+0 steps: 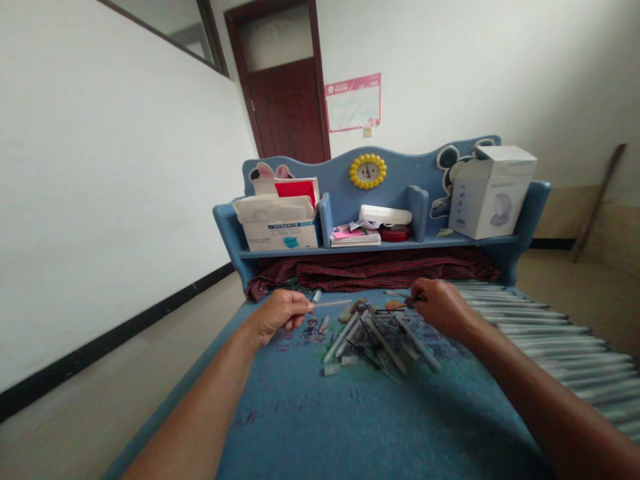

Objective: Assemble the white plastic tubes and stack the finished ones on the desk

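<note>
My left hand (pixel 283 313) is closed in a pinch on a thin, pale pen refill (pixel 334 303) that points right over the blue desk (pixel 300 413). To the right of the pile, my right hand (pixel 439 305) is closed, fingertips together at a small dark piece (pixel 411 301) whose kind I cannot make out. Between the hands lies a loose heap of pen parts: clear pen barrels (pixel 387 345), dark thin refills (pixel 361 353) and short translucent pen caps (pixel 332 369). Beside my right forearm, many finished-looking pens (pixel 545 330) lie side by side in a long row.
A blue shelf (pixel 375 251) at the desk's back holds an opened mask carton (pixel 260 233), papers (pixel 355 238), a red round tin (pixel 395 235) and a white box (pixel 493 193). A dark checked cloth (pixel 365 268) is bunched beneath it. A yellow clock (pixel 368 171) is on its backboard.
</note>
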A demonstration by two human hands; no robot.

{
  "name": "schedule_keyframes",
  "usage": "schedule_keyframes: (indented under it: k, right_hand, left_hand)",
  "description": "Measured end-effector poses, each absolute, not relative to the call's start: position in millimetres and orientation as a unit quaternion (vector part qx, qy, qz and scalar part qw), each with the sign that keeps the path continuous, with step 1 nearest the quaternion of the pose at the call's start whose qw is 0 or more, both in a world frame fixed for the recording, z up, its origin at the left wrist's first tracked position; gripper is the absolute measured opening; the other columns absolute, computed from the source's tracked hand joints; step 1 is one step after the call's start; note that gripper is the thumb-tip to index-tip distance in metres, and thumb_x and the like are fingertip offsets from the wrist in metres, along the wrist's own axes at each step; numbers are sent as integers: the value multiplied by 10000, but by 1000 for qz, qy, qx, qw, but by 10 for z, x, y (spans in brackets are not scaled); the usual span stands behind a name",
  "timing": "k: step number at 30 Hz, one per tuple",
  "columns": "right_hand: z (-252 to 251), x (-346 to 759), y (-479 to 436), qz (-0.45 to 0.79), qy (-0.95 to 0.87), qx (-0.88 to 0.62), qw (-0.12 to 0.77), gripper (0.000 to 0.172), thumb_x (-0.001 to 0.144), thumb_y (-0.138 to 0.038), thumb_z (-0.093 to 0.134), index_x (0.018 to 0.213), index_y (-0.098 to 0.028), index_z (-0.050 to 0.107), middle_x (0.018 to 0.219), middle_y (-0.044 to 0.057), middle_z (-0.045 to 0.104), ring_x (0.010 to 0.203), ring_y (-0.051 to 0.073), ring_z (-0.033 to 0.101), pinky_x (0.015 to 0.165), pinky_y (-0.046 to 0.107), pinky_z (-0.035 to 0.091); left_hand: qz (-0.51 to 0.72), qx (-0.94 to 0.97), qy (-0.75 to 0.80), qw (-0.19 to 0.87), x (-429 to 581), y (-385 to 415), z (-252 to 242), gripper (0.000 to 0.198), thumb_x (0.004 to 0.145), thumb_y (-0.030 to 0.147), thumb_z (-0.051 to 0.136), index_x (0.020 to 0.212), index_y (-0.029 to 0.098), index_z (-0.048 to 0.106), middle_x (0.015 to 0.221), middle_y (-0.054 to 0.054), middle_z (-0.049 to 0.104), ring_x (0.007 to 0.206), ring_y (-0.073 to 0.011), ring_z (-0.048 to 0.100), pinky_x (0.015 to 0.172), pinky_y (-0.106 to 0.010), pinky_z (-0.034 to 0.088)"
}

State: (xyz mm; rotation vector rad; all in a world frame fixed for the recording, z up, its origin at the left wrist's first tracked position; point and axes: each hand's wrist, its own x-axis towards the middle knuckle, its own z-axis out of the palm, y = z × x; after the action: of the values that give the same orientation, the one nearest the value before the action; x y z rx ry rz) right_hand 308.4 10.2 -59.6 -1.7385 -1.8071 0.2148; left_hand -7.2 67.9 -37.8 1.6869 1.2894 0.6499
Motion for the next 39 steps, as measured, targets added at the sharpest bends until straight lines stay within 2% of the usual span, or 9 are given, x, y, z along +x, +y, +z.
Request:
schedule_keyframes:
  k: [6,12,17,21,24,27,30,35,39]
  right_hand:
    - [-628,2981,27,117,-756,-617,186,218,569,-39,490,637,-190,631,587,-14,601,567,116,537,512,198,291]
    - [-664,2915,46,111,-770,-612,140,178,606,-122,558,705,-205,680,728,18,646,690,158,574,571,218,329]
    - [-660,2870,35,106,-767,-612,162,145,659,-192,583,754,-196,692,783,38,658,722,169,583,613,232,354]
    - [-575,2787,-63,108,-769,-591,216,266,778,-288,525,998,-204,648,754,17,656,696,150,580,616,223,367]
    - [-532,2679,-156,122,-801,-515,279,347,770,-301,572,1105,-213,592,892,21,657,755,142,576,661,217,375]
    - [-547,2579,-209,114,-838,-453,283,169,804,-276,546,914,-193,643,802,22,631,743,146,547,657,231,353]
    - [-583,2536,-206,112,-849,-439,273,229,849,-241,477,676,-173,610,611,-6,541,649,131,507,610,235,318]
    - [-632,2544,-163,180,-814,-445,326,231,846,-211,454,663,-157,584,602,-27,517,527,87,461,533,212,305]
    - [-670,2494,-156,165,-802,-456,349,239,837,-230,474,624,-161,559,604,-25,517,570,96,479,568,215,321]
  left_hand:
    - [239,696,506,451,57,605,-364,264,656,382,635,639,122,595,399,39,503,334,-49,356,375,-171,245]
    - [218,709,488,460,188,499,-336,249,647,362,636,601,123,586,406,39,508,344,-49,360,385,-178,248]
    - [207,714,478,468,264,433,-321,249,649,367,629,621,122,597,405,43,509,350,-53,367,390,-177,264]
    - [191,717,472,475,333,374,-318,254,643,376,633,639,123,604,415,44,517,349,-52,368,385,-175,260]
    - [176,720,458,490,407,305,-321,246,643,371,638,649,127,609,416,49,510,349,-53,370,381,-175,258]
    - [162,725,436,508,467,239,-318,224,662,351,633,658,128,618,423,50,509,355,-54,380,379,-175,263]
    - [163,728,424,513,465,222,-305,204,680,325,634,687,121,637,445,41,527,375,-54,406,389,-170,285]
    - [249,695,409,537,366,329,-325,237,691,342,651,748,113,631,471,19,568,372,-46,412,393,-162,292]
    - [290,652,404,572,363,388,-391,256,701,373,660,722,130,582,525,7,587,393,-56,455,386,-158,308]
